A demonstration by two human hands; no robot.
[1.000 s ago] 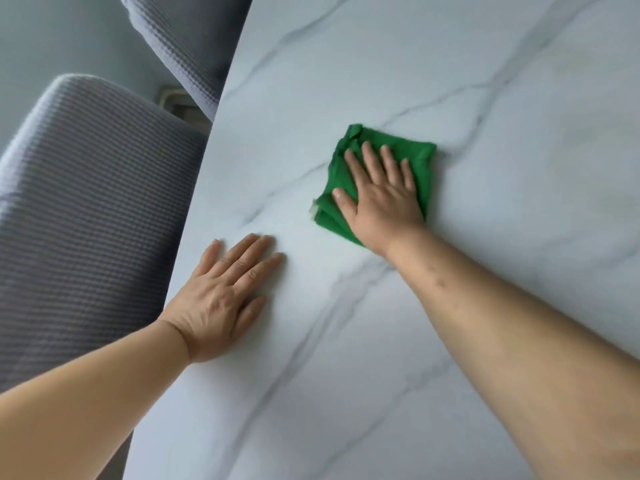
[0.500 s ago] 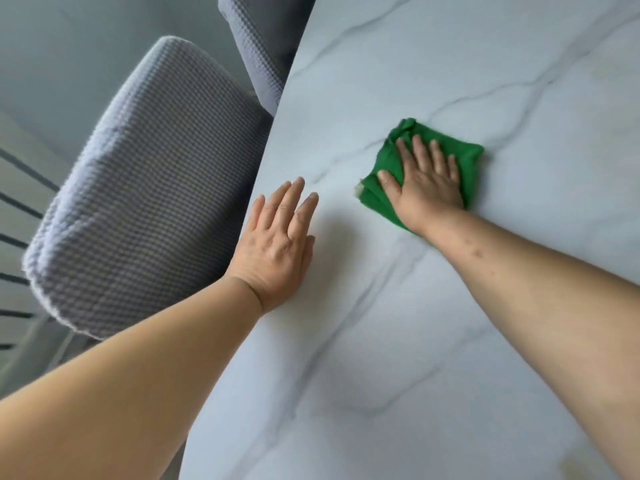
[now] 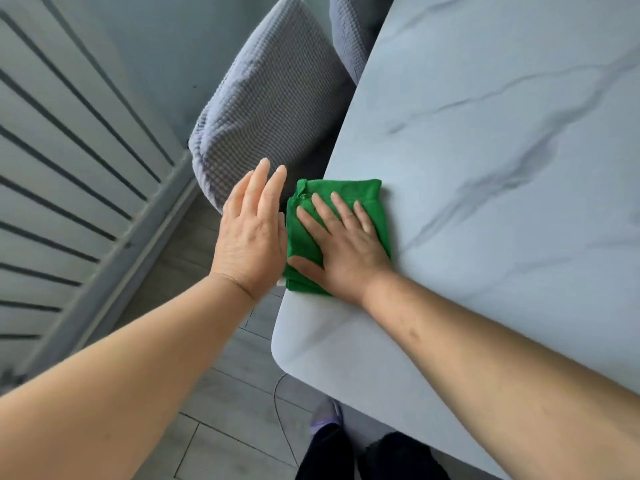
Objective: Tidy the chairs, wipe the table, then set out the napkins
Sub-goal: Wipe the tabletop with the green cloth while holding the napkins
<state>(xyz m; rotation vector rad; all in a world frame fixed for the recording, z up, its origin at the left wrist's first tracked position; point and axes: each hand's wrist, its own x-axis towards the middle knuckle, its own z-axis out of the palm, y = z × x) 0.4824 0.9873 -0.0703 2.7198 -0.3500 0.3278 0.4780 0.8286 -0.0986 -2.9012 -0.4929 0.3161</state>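
The pale grey-white table top [image 3: 485, 237] looks like marble or a marble-print slab: smooth, with dark grey veins and a soft satin sheen rather than gloss. At its left edge lies a folded green cloth [image 3: 346, 190], matt and finely napped, with a hemmed far side. Just left of the table, the grey chair cover [image 3: 270, 109] is waffle-textured fabric, bumpy and matt. Below the table's near corner, the grey plank floor [image 3: 221, 393] is matt with faint wood-like grain. Further left, a pale slatted wall panel [image 3: 69, 168] looks smooth; blur hides its material.
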